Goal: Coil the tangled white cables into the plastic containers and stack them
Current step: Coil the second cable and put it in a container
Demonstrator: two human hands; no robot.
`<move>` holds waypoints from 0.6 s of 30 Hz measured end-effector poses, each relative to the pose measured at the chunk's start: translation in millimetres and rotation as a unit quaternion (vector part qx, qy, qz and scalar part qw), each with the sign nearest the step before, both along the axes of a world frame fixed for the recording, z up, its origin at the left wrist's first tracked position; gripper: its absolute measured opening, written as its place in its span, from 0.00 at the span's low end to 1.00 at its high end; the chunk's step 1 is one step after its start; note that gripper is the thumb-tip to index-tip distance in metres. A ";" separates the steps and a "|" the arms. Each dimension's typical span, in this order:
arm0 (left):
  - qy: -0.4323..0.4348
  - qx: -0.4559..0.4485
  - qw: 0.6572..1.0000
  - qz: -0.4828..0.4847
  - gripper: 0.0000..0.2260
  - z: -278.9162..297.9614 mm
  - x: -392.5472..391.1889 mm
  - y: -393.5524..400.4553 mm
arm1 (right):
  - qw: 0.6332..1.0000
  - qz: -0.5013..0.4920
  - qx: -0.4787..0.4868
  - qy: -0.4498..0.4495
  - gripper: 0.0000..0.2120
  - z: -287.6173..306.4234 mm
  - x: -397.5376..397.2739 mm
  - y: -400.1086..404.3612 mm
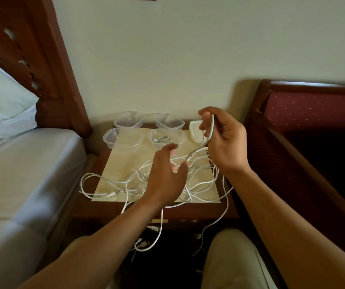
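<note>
Tangled white cables (200,180) sprawl over a beige mat (123,163) on a small wooden nightstand, with ends hanging off its front edge. My right hand (223,138) is raised above the tangle and grips a short loop of one white cable (210,128). My left hand (167,176) hovers over the middle of the tangle with fingers loosely spread and the cable strand running by its fingertips; whether it touches is unclear. Several clear plastic containers stand at the back; one (167,138) holds a coiled cable, the others (128,120) look empty.
A white lidded container (195,132) sits at the back right of the nightstand. A bed (21,174) with a carved headboard lies to the left, a red upholstered chair (313,126) to the right. Cable ends (146,243) dangle toward the dark floor by my knee.
</note>
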State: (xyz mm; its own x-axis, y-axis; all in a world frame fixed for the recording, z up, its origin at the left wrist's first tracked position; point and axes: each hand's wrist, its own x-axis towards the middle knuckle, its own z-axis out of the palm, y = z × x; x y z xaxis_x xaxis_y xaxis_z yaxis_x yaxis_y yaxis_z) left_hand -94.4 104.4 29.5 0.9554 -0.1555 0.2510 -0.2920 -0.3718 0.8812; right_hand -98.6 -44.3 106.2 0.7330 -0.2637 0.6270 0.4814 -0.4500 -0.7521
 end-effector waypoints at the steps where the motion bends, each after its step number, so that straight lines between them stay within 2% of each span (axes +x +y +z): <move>1: -0.015 0.007 1.000 -0.008 0.26 -0.9 0.3 -0.3 | 1.000 0.025 0.012 0.005 0.09 1.9 -3.6 2.8; 5: -0.014 0.014 0.996 -0.091 0.36 3.9 7.0 -5.6 | 0.982 0.153 0.071 0.086 0.09 -5.1 -14.8 12.6; 7: -0.009 0.037 0.992 -0.124 0.30 9.3 8.6 -9.9 | 0.973 0.183 0.109 0.094 0.09 -8.3 -19.1 14.7; 10: 0.027 0.059 0.989 -0.131 0.11 15.0 14.0 -15.6 | 0.962 0.212 0.132 0.113 0.10 -13.5 -20.4 13.2; 14: 0.006 0.024 0.996 -0.088 0.09 21.4 16.8 -17.9 | 0.965 0.171 0.165 0.110 0.12 -23.2 -16.8 5.5; 16: 0.002 0.042 0.996 -0.085 0.06 17.5 18.7 -16.9 | 0.960 0.156 0.207 0.111 0.10 -27.2 -17.3 2.4; 18: 0.007 0.058 0.993 -0.099 0.13 10.6 18.2 -17.2 | 0.953 0.168 0.216 0.129 0.08 -30.1 -18.2 1.6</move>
State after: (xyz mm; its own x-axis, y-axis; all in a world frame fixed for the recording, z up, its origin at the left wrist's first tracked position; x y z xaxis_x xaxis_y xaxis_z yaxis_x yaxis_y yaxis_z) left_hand -76.2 87.2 40.1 0.9065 -0.3678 0.2073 -0.3576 -0.4078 0.8402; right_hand -116.8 -42.7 76.2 0.9369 -0.1796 0.2999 0.3171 0.0758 -0.9453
